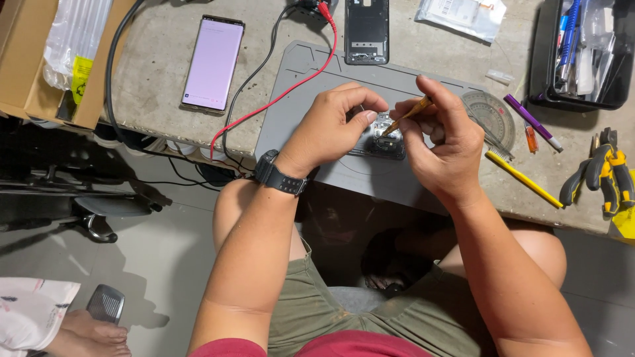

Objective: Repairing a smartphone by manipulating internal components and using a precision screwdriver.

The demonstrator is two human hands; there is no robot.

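Head view, looking down on a grey work mat (311, 99) at a concrete bench. At the centre, the left hand (331, 125), with a black watch (281, 175) on its wrist, pinches and steadies an opened phone (387, 142) lying flat on the mat. The right hand (440, 142) grips a thin yellow-handled tool (409, 116), its tip touching the phone's inner parts. At two o'clock, a black tray (549, 86) holds pens, blades and small clear packets crowded together. At ten o'clock, a cardboard box (26, 79) holds a clear plastic bag with a yellow label (81, 73). At one o'clock lies a flat white packet (463, 14) with a printed label. At eleven o'clock, a phone with a lit pale screen (213, 63) lies face up; at twelve o'clock sits a black phone frame (367, 32). A red wire (278, 96) crosses the mat. At three o'clock lie a yellow pencil (526, 180) and yellow-and-black pliers (605, 173).
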